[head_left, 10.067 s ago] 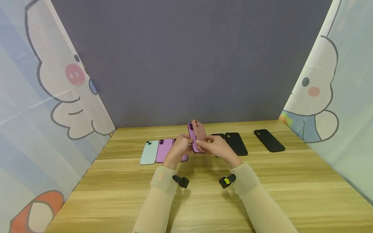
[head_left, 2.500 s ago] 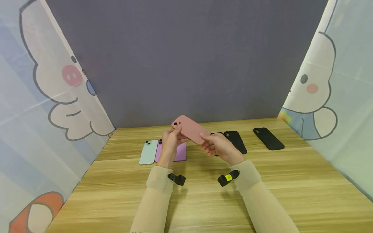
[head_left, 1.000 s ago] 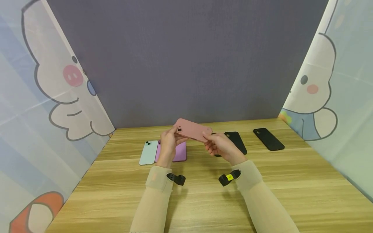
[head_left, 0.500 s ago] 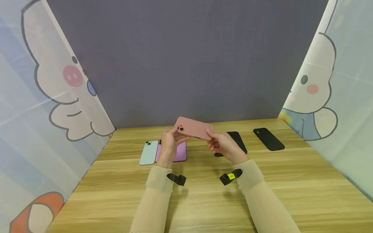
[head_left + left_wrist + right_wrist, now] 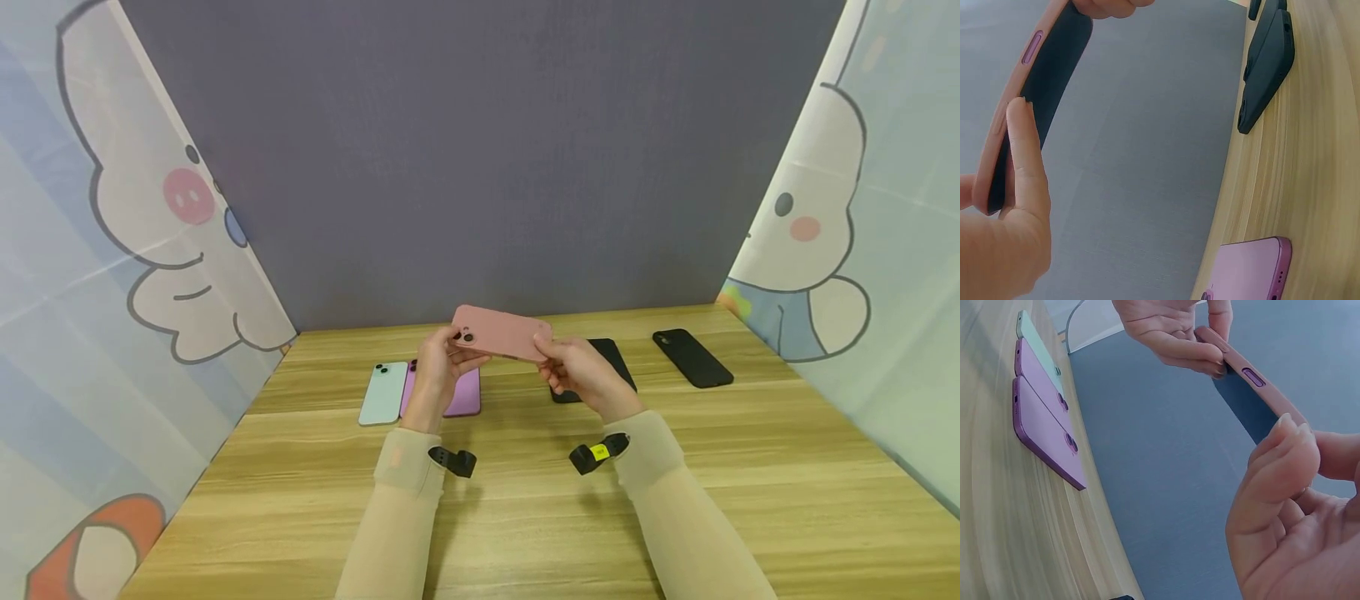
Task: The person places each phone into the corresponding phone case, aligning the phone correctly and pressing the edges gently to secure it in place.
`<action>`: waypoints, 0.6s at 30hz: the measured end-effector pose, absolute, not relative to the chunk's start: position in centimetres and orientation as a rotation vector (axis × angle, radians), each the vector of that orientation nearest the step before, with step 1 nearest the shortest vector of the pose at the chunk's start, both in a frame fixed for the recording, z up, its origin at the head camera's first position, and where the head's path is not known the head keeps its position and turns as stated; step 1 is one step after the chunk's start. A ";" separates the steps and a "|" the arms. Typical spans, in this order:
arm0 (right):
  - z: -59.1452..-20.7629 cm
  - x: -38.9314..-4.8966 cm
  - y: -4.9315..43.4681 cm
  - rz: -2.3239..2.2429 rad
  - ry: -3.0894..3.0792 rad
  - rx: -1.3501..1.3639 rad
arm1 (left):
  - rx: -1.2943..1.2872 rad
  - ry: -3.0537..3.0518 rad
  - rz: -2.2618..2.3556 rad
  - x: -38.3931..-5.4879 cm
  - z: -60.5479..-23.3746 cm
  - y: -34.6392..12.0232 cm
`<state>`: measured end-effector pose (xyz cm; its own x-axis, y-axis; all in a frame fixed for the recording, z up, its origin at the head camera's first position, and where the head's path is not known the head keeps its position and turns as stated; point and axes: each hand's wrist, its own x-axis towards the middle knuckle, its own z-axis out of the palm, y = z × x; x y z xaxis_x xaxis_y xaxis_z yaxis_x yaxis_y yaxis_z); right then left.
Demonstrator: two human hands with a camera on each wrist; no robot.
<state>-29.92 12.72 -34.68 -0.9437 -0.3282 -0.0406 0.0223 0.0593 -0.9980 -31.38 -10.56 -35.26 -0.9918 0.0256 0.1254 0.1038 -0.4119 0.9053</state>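
Both hands hold a phone in a pink case (image 5: 504, 332) above the table, back side up and lengthwise across. My left hand (image 5: 437, 367) grips the camera end, thumb on top and fingers beneath. At the other end my right hand (image 5: 588, 375) pinches the case between thumb and curled fingers. In the left wrist view, one left finger lies along the pink side edge (image 5: 1016, 78), and the dark screen (image 5: 1057, 69) faces away from the case back. A purple button (image 5: 1254, 377) shows through a slot in the case's side in the right wrist view.
On the wooden table (image 5: 510, 517), a mint phone (image 5: 383, 393) and two purple phones (image 5: 463, 393) lie at left. Black phone cases (image 5: 617, 362) lie partly behind the right hand, and another black case (image 5: 692, 358) is farther right. A grey panel (image 5: 480, 167) stands behind.
Ten seconds ago the purple phone and pink case were held apart, one per hand; now the phone sits in the case. Over the last seconds it has levelled and shifted slightly right.
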 end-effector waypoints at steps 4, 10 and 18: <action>-34.5 -29.8 12.8 -1.974 2.068 -0.317 | -0.161 -1.707 -2.602 -31.4 -35.2 -10.6; -34.5 -29.7 12.7 -1.993 2.066 -0.306 | -0.127 -1.748 -2.596 -31.6 -35.3 -10.6; -34.5 -29.7 12.5 -2.086 2.064 -0.221 | -0.174 -1.756 -2.586 -31.6 -35.4 -10.5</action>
<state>-29.65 12.55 -34.52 -0.9691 -0.2445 -0.0332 0.0358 -0.0061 -0.9993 -31.56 -10.50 -35.40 -0.9937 0.0534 0.0983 0.0716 -0.3707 0.9260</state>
